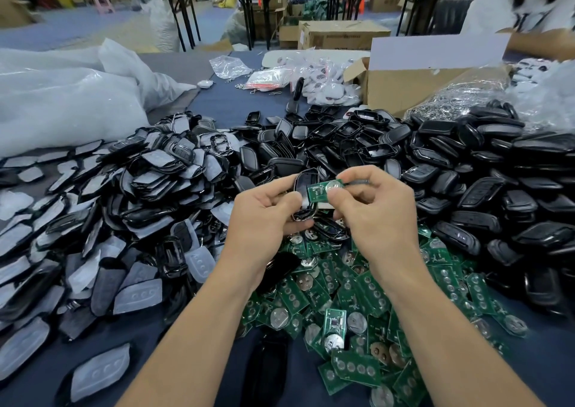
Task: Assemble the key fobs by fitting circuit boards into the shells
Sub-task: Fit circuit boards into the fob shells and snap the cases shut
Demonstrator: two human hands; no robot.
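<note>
nearest, spare boards (357, 297) lay heaped on the counter (236, 102) under both wrists. above them the right hand (379, 207) pinched one board (317, 193) by its battery end, long axis left to right. its free end overlapped the open shell (300, 186), gripped in the left hand (264, 217). seating it probably called for a push leftward. spare shells (466, 173) lay piled beyond.

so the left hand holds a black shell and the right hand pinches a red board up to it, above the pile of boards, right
Not quite: the board is green, not red. The head view shows the left hand holding the black shell and the right hand pinching the green board up to it, above the pile of boards.
</note>
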